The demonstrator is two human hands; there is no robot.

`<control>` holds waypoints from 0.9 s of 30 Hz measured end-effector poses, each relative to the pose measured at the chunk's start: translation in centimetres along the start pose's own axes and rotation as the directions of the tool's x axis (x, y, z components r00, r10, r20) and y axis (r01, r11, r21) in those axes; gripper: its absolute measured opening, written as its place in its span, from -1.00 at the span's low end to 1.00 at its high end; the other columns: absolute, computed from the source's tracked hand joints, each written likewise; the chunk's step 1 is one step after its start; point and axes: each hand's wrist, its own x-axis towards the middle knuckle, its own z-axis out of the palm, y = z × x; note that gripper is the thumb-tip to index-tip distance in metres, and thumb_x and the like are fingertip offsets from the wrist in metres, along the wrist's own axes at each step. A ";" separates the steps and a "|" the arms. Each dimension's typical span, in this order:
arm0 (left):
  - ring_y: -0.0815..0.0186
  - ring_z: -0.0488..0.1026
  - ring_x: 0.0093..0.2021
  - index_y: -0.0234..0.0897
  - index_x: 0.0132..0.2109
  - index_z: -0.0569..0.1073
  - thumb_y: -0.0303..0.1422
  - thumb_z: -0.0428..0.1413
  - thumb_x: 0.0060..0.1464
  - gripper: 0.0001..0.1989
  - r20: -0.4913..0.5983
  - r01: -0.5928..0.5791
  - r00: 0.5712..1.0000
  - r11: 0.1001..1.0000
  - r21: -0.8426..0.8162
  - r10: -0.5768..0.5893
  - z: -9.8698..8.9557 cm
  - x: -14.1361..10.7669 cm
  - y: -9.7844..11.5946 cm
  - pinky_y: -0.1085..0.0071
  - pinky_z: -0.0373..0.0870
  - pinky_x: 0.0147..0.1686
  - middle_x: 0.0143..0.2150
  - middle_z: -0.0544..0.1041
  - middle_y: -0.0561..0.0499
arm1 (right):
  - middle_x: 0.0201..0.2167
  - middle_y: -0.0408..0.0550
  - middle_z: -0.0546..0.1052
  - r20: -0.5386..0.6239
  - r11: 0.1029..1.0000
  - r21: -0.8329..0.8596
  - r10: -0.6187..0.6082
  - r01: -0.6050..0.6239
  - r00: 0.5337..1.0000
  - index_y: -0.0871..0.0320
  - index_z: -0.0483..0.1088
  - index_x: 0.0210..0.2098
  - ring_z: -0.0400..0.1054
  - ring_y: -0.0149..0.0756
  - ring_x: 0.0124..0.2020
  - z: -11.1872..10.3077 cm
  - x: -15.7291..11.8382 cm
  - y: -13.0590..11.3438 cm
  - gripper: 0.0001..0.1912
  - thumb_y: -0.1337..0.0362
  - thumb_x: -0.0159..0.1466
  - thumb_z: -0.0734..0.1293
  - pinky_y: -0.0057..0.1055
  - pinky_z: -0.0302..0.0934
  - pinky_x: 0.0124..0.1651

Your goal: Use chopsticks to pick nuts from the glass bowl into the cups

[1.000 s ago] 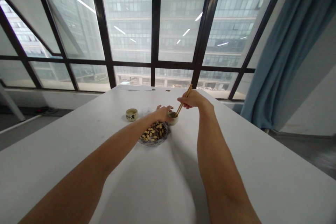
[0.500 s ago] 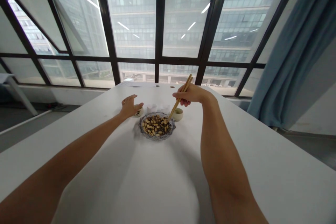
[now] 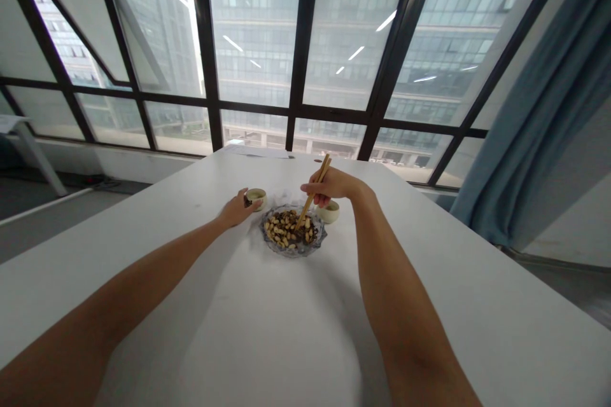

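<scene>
- Risk, slip: the chopsticks (image 3: 307,205) slant into the nuts (image 3: 280,227); a smooth piece may shoot out if the tips cross or squeeze unevenly.
- Risk, spill: the right cup (image 3: 330,212) sits just beside the bowl (image 3: 291,252), under the right hand (image 3: 330,184); a low wrist could knock it.
- Risk, tipping: an uneven pull by the left hand (image 3: 233,210) could tilt the left cup (image 3: 258,194).
- Grip, right: fingers clamped on the chopsticks. Whether the tips pinch a nut cannot be told.
- Grip, left: thumb and fingers closed about the left cup's side.
- Location: the bowl stands between the table's left and right edges, the left cup off its far-left rim. A clear item (image 3: 285,198) lies behind it, too faint to identify.
- Surface: white table (image 3: 229,343), smooth, carrying soft arm shadows. Paper (image 3: 258,152) lies along the far edge, towards the far left corner.
- Room: dark-framed windows (image 3: 258,32) beyond the far edge; blue curtain (image 3: 539,121) past the right edge; cables (image 3: 107,183) on the floor beyond the left edge.
</scene>
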 end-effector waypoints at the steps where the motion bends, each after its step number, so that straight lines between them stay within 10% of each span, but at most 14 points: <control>1: -0.01 0.52 0.12 -0.29 0.30 0.27 0.22 0.12 0.06 -0.14 0.007 0.003 1.000 1.000 -0.001 -0.003 -0.1 -0.1 0.1 0.18 0.41 0.09 0.14 0.56 -0.25 | -0.62 -0.06 0.56 -0.032 1.000 -0.005 -0.017 0.017 0.999 0.22 0.42 -0.52 0.45 -0.38 -0.64 0.0 0.1 0.0 -0.62 0.13 0.32 0.45 -0.49 0.41 -0.51; 9: -0.01 0.54 0.08 -0.23 0.21 0.38 0.24 0.14 0.04 -0.21 0.000 -0.028 1.000 0.999 -0.027 0.028 -0.4 -0.4 0.5 0.19 0.45 0.04 0.08 0.58 -0.19 | -0.67 0.00 0.52 -0.202 0.998 0.057 -0.020 0.032 0.979 0.24 0.41 -0.50 0.42 -0.38 -0.69 -0.6 -0.5 -0.4 -0.42 -0.05 0.47 0.19 -0.52 0.34 -0.63; 27: 0.02 0.55 0.04 -0.22 0.21 0.38 0.25 0.14 0.03 -0.21 -0.001 -0.032 0.999 0.999 -0.026 0.032 -0.1 -0.3 0.2 0.18 0.45 0.03 0.07 0.58 -0.20 | -0.63 -0.02 0.57 -0.021 0.996 -0.036 0.080 -0.081 0.997 0.21 0.46 -0.52 0.50 -0.34 -0.62 -0.7 -1.2 -0.6 -0.60 0.15 0.41 0.36 -0.50 0.43 -0.52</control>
